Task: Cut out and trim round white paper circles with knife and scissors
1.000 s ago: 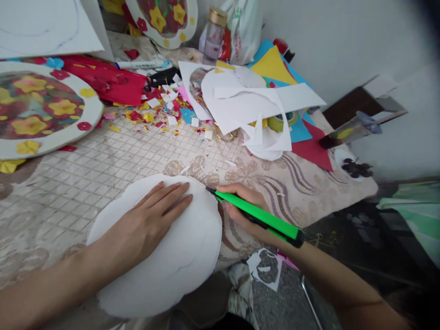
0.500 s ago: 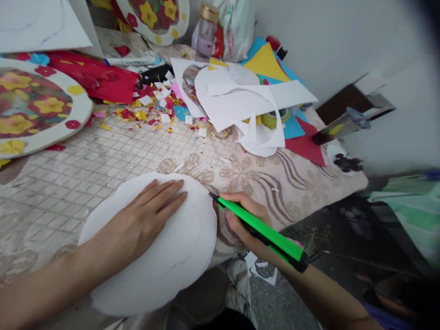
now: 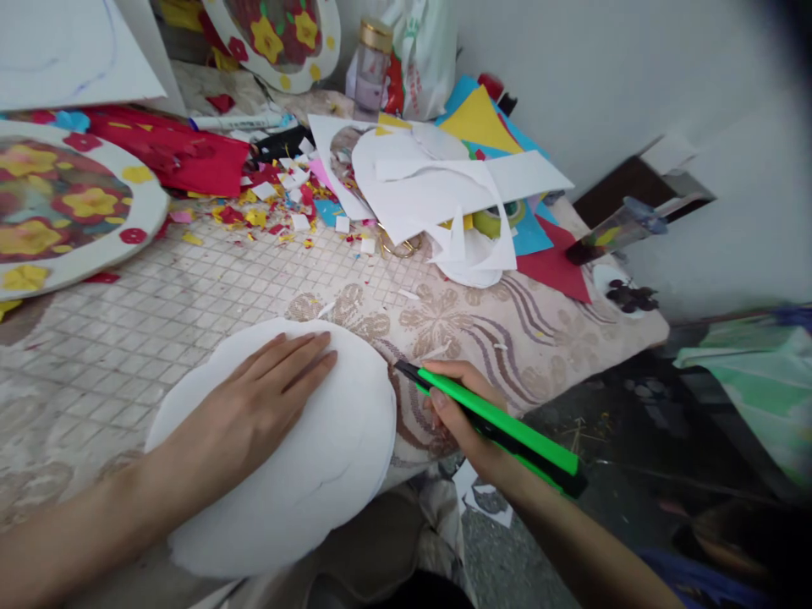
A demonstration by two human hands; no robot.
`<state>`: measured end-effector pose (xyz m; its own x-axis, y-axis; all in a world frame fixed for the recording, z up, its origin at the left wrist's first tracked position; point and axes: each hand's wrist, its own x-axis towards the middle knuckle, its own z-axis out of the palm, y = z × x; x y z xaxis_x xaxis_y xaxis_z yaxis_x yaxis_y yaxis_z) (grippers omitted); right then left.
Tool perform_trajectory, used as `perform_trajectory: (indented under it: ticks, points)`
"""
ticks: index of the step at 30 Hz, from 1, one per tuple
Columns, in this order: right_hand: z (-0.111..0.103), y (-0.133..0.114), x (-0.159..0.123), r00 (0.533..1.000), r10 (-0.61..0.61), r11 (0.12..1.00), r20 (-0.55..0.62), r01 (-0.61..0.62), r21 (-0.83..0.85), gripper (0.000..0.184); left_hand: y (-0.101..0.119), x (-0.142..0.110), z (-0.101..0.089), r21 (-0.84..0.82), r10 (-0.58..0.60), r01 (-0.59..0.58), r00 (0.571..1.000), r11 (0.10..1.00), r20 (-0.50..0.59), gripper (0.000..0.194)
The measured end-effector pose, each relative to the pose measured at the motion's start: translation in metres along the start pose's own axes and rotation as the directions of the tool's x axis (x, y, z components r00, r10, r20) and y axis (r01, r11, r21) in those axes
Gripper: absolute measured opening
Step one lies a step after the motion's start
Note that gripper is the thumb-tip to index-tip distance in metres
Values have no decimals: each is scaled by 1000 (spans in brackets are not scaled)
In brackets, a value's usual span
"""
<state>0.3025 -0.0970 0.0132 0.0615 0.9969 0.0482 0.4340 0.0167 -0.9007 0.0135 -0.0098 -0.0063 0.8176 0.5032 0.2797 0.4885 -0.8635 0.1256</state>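
Note:
My left hand [image 3: 254, 410] lies flat, fingers together, on a stack of white rounded foam sheets [image 3: 304, 499] at the near edge of the cloth-covered table [image 3: 127, 321]. My right hand [image 3: 466, 406] grips a green utility knife [image 3: 501, 423]. The knife's dark tip sits just off the right rim of the white sheets, over the patterned cloth.
A round board with red and yellow flowers [image 3: 69, 211] lies at the left, another [image 3: 279, 38] at the back. White paper offcuts [image 3: 437, 194], coloured sheets [image 3: 482, 123], confetti scraps [image 3: 279, 199], a bottle [image 3: 371, 63] and a marker [image 3: 238, 123] crowd the back. Scraps lie on the floor [image 3: 488, 503].
The knife and my right hand have slid down along the sheets' right rim toward me and slightly away from it. My left hand has stayed pressed on the sheets.

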Motion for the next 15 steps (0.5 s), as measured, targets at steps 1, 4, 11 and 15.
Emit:
perform_trajectory:
  ticks: [1, 4, 11, 15]
  points:
    - [1, 2, 2, 1000, 8, 1000, 3, -9, 25, 25, -1, -1, 0, -13, -4, 3, 1000, 1000, -6, 46]
    - [3, 4, 9, 1000, 9, 997, 27, -12, 78, 27, -4, -1, -2, -71, -36, 33, 999, 997, -33, 40]
    - [9, -4, 40, 996, -31, 978, 83, 13, 206, 29, -6, 1, -11, -18, -191, 191, 981, 981, -11, 38]
    - [10, -4, 59, 985, -150, 966, -85, 164, 201, 32, -5, 0, -12, -28, -236, 235, 971, 972, -26, 44]
